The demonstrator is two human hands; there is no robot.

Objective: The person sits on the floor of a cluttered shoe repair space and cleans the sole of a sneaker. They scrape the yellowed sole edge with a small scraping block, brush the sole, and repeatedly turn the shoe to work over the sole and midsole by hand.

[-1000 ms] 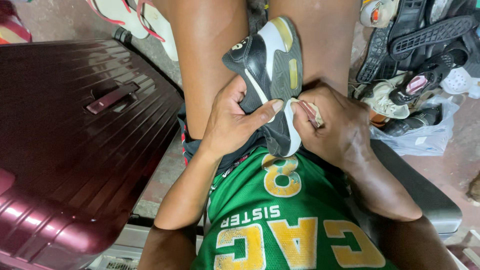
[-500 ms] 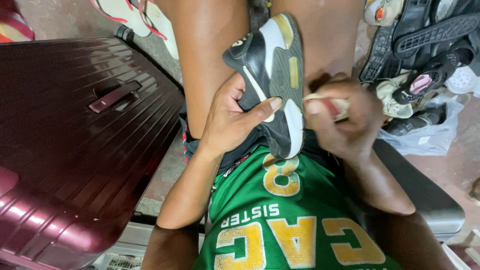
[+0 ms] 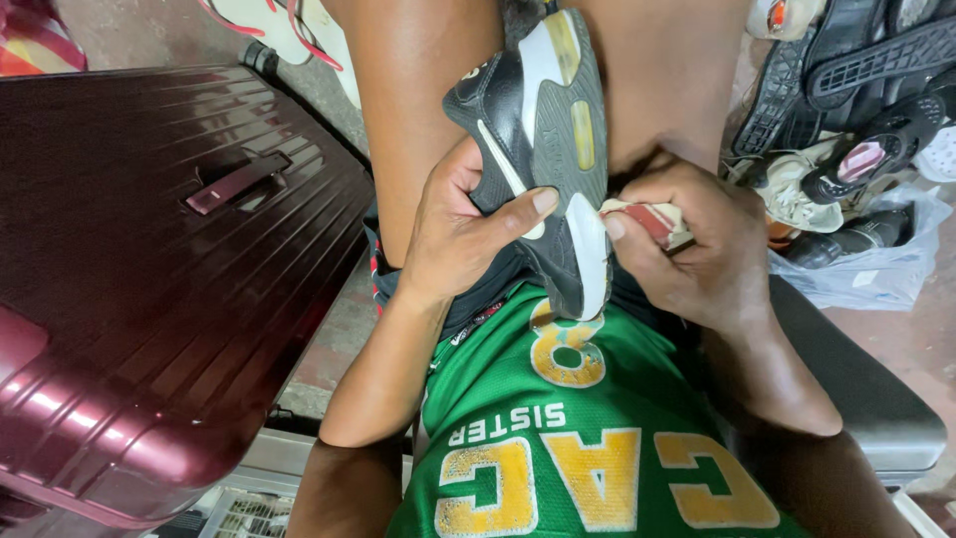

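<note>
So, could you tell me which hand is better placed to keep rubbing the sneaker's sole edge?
The right hand, probably: it pinches a small cloth against the white edge of the sneaker, while the left hand grips the sneaker, steadying it.

**Black sneaker held sole-up over the lap, rag at its edge**

The sneaker [image 3: 538, 149] is black with a white midsole and yellowish patches in the tread. It lies on its side between the knees, sole turned toward three o'clock, toe toward twelve o'clock and heel toward six o'clock, down over the green shirt. The left hand [image 3: 458, 224] grips its upper from nine o'clock, thumb across the sole. A small, worn, cream and red rag [image 3: 652, 217], bunched in the right hand [image 3: 697, 249], touches the white midsole edge at three o'clock.
</note>
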